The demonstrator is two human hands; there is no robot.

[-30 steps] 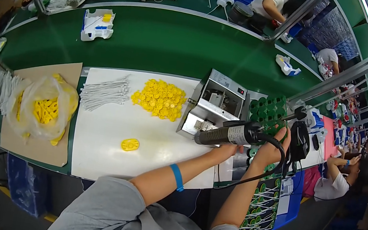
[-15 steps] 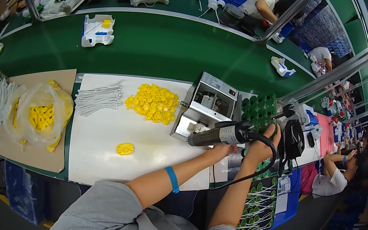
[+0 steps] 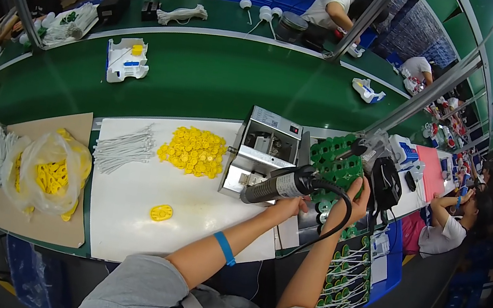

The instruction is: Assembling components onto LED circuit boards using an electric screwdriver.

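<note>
My left hand (image 3: 291,207) is partly hidden beneath a hanging electric screwdriver (image 3: 280,184) with a grey barrel and black cable. Its fingers look pinched together beside the metal box-shaped machine (image 3: 257,165); what they hold cannot be made out. Against the lower right edge of a green panel of round cut-outs (image 3: 330,157), my right hand (image 3: 351,204) has its fingers bent upward. Whatever lies inside that grip is hidden. Small silvery round parts (image 3: 313,213) lie between the two hands. A single yellow oval plastic part (image 3: 161,213) rests on the white board (image 3: 195,236).
Left of the machine are a heap of yellow round parts (image 3: 192,150), white cable ties (image 3: 125,149) and a plastic bag of yellow pieces (image 3: 30,174). Green boards with white wires (image 3: 346,276) lie at the right. Other people work across the green conveyor belt (image 3: 219,79) and farther right.
The whole view has shifted, so the bench appears slightly lower and farther left. My right hand has shifted slightly toward the right against the green panel; my left hand stays by the machine.
</note>
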